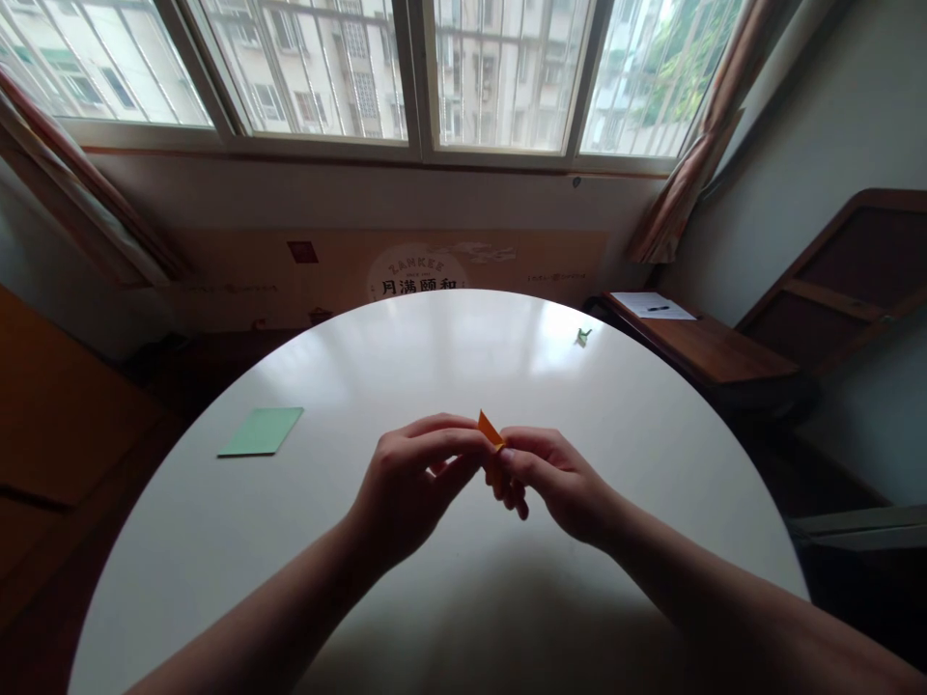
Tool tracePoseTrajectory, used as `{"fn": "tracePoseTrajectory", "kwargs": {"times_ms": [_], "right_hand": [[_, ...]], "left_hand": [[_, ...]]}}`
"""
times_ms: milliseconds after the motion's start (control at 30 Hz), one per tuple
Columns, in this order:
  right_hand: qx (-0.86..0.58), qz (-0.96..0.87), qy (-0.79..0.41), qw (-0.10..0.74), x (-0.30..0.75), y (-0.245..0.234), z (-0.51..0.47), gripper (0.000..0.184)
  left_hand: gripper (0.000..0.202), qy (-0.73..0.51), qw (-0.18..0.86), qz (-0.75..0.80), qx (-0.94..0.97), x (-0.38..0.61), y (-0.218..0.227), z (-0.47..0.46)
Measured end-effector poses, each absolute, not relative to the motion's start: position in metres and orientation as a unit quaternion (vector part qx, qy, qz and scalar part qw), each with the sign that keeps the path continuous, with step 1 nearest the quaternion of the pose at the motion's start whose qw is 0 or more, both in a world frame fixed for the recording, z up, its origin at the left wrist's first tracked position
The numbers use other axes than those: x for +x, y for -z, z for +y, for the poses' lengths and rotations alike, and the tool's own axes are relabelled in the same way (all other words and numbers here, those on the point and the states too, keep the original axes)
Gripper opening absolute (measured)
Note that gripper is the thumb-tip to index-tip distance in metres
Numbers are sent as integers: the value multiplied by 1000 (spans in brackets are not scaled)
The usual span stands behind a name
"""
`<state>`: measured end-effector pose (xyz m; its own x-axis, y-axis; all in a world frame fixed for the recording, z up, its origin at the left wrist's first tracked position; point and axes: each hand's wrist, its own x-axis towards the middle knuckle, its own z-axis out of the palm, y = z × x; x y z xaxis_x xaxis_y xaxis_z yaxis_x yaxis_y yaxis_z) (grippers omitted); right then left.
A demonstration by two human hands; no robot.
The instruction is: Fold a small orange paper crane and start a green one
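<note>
A small folded piece of orange paper (490, 428) is held above the round white table (579, 598), with one pointed corner sticking up. My left hand (420, 463) pinches it from the left, fingers bent over and thumb beneath. From the right, my right hand (554, 473) grips the same paper between thumb and fingers. The fingertips of both hands meet and hide most of the paper, so its full shape cannot be made out.
Green square paper (262, 431) lies at the table's left. A small folded green paper figure (583, 336) stands at the far right. Beyond the rim are a wooden side table (731, 352) with a white sheet (653, 306) and pen, curtains and a barred window (499, 77).
</note>
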<state>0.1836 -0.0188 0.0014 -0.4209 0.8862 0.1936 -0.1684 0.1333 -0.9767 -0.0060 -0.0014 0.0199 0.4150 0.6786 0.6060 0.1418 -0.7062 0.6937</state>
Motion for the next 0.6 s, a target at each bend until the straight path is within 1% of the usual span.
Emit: {"fn": "tracePoseTrajectory", "kwargs": {"times_ms": [233, 433, 600], "right_hand": [[-301, -606, -583, 449, 183, -4, -20, 24], [-297, -602, -598, 438, 185, -7, -20, 24], [-278, -592, -619, 435, 187, -1, -16, 25]], "left_hand": [[10, -463, 260, 234, 814, -7, -26, 0], [15, -455, 216, 201, 840, -10, -27, 5], [18, -441, 202, 188, 854, -12, -26, 8]]}}
